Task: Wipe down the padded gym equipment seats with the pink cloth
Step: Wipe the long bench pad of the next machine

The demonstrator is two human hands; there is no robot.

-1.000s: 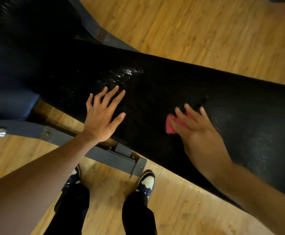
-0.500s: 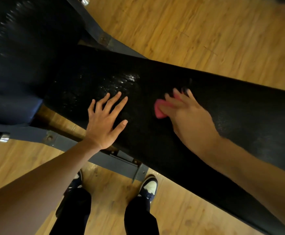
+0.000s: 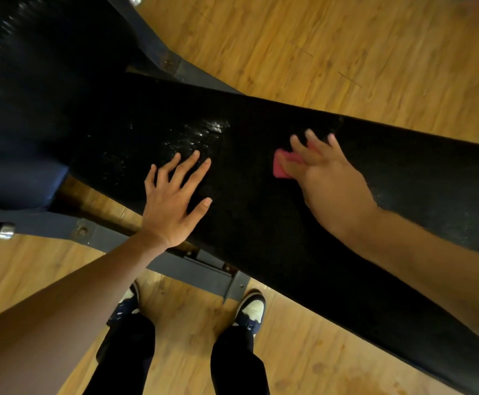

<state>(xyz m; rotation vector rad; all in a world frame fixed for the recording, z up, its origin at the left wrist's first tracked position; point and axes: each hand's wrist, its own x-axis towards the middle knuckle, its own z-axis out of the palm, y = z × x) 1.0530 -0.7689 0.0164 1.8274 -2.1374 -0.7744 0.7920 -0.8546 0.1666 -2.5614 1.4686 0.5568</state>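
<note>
While R hand (image 3: 326, 178) presses cloth (image 3: 282, 166), pad (image 3: 261, 223) runs upper-left/lower-right.

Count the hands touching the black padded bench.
2. Left hand lies flat with fingers spread near the pad's near edge; right hand presses the pink cloth onto the black padded bench.
</note>
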